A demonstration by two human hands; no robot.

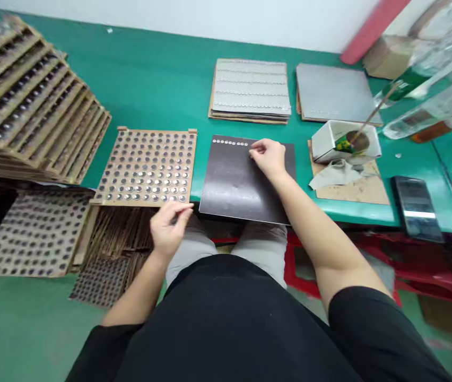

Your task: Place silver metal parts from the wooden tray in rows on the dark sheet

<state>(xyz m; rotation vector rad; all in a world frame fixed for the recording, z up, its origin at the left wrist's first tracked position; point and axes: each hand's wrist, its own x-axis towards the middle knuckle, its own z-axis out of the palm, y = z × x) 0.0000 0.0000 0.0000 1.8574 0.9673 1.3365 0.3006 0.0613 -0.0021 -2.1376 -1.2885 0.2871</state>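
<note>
My right hand [269,158] is over the upper part of a dark flat sheet [245,180], its fingers pinched at the end of a short row of small shiny round pieces [229,142]. Whatever those fingertips hold is too small to make out. At the lower right corner of a wooden tray [146,202], my left hand [168,228] has thumb and forefinger pressed together. I cannot tell what is between them. Rows of round spots fill the tray, and shiny discs [165,189] sit on many in its lower right part.
Stacked wooden trays [38,101] rise at the left. Behind the sheet are a pile of sheets with disc rows [252,87] and a grey sheet [335,90]. To the right are a white box [325,142] holding a tin and stick, a phone [417,204] and plastic bottles [428,106].
</note>
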